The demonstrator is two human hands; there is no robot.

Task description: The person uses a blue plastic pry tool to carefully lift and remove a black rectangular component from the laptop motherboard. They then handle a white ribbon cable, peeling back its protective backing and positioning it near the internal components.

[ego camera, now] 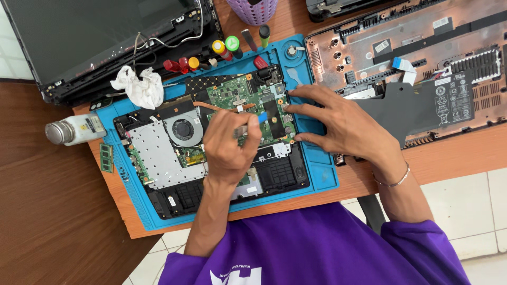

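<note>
**A:** Head view, looking straight down. Left hand (231, 145) sits frame centre, fingers curled tight around a slim tool with a blue tip (261, 117). Tip pokes out right of the fist, over the green laptop motherboard (240, 97).

**B:** Right hand?

**A:** Right hand (338, 124) is right of centre, open, fingers spread. Fingertips press on the right edge of the board; palm lies over the blue silicone work mat (322, 177). Thin metal bracelet (393, 182) on that wrist.

**B:** Where's the board?

**A:** Inside the opened black laptop base (274, 174), which lies on the mat, mid frame. Round black cooling fan (183, 129) just left of the left hand, silver metal shield plate (158, 153) further left below it.

**B:** Surroundings?

**A:** Crumpled white tissue (140, 87) upper left, at the mat edge. White cylindrical bottle with grey cap (74, 130) lying on its side, far left. Small green memory stick (106, 158) below it, beside the mat. Screwdrivers with red, yellow and green handles (211, 53) along the mat's top edge. Dark laptop screen panel (100, 37) upper left, copper-toned laptop bottom cover (412, 47) upper right, purple perforated cup (254, 10) top centre. All on a brown wooden table (47, 211).
</note>
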